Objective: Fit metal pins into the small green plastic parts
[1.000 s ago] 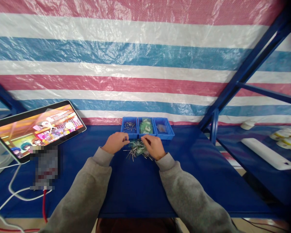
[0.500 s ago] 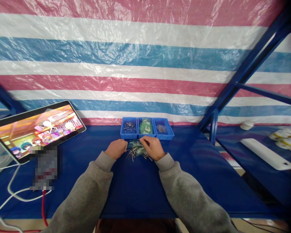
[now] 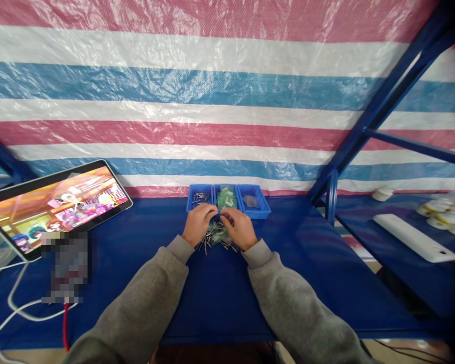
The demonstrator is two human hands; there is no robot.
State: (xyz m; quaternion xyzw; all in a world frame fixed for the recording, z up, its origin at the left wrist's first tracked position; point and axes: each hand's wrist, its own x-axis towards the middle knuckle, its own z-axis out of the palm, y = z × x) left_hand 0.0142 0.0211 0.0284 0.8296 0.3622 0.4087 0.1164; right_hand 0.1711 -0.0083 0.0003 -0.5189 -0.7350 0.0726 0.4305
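My left hand and my right hand almost meet in front of the blue bins, fingertips pinched toward each other. Whatever is between the fingers is too small to make out. Below them on the blue table lies a pile of thin metal pins mixed with greenish clear pieces, partly covered by the hands. Behind the hands, the left bin contains similar metal pins, the middle bin green and clear pieces, and the right bin a few clear flat pieces.
A tablet playing a cartoon leans at the left, with a blurred-out object and white and red cables before it. To the right are a blue metal frame, a white elongated object and white rolls. Striped sheeting hangs behind.
My left hand has moved right and slightly up, from beside the pile to my right hand's fingertips. My right hand stays nearly in place, still pinched.
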